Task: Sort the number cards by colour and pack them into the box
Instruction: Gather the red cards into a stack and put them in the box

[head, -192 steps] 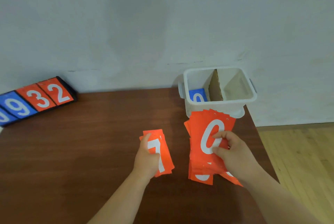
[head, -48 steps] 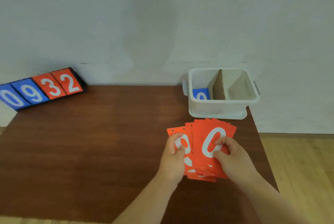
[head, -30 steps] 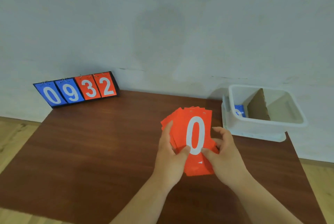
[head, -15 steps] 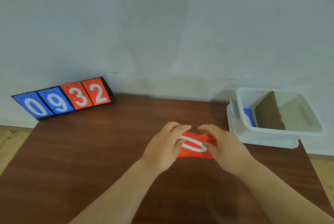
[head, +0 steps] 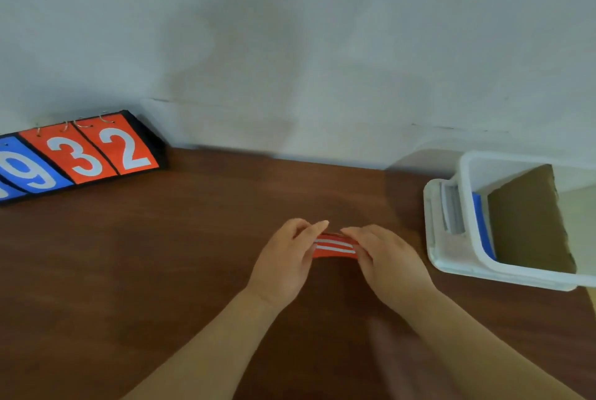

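Red cards [head: 335,248] held together; cardboard divider [head: 529,219] splits white box [head: 466,199]; scoreboard [head: 80,154] far left.

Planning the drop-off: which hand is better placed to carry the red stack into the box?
Right, likely. The right hand grips the red stack on the side nearer the white box; the left hand would have to cross over.
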`<state>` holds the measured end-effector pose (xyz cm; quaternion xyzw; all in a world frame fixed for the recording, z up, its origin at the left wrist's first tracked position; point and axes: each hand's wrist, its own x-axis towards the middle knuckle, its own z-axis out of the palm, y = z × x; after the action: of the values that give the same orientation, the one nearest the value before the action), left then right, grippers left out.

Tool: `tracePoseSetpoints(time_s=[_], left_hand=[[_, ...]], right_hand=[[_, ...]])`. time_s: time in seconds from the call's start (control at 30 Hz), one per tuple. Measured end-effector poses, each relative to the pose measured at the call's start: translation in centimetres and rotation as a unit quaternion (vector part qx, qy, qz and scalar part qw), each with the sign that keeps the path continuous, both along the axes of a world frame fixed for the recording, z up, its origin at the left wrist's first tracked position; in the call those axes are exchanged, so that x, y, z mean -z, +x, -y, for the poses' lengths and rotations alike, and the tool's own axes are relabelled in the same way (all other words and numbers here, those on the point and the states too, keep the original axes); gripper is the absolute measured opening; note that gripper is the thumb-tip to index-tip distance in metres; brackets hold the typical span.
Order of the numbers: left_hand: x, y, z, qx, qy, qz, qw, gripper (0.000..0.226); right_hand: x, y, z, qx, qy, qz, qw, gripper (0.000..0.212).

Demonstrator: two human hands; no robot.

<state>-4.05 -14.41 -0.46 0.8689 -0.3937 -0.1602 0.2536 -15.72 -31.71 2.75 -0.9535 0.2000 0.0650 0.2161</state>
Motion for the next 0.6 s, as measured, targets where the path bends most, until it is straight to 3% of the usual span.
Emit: tracePoseSetpoints(time_s=[0.17,0.33,0.47,0.6], left_hand=[[2.2,0.1,0.3,-0.048,0.049,-0.035,0.997,0.050],[2.0,0.3,0.6,-0.052,0.029,-0.041,0.997,0.048],[1.4,0.4,0.7,-0.005,0.007,-0.017,1.000,0.063],[0.2,0.0,1.4,0.020,0.050,0.020,0.998,0.053]], right_hand=[[2.7,-0.5,1.1,0.010,0.012,-0.045,0.999,0.048],[2.9,-0.6,1.6,0.012,0.035,-0.045,0.998,0.047],[2.8,-0.6,1.5,0.016,0.043,-0.040,0.998,0.047],[2.7,-1.0,0.8,0.041,0.064,-0.026,0.997,0.059]])
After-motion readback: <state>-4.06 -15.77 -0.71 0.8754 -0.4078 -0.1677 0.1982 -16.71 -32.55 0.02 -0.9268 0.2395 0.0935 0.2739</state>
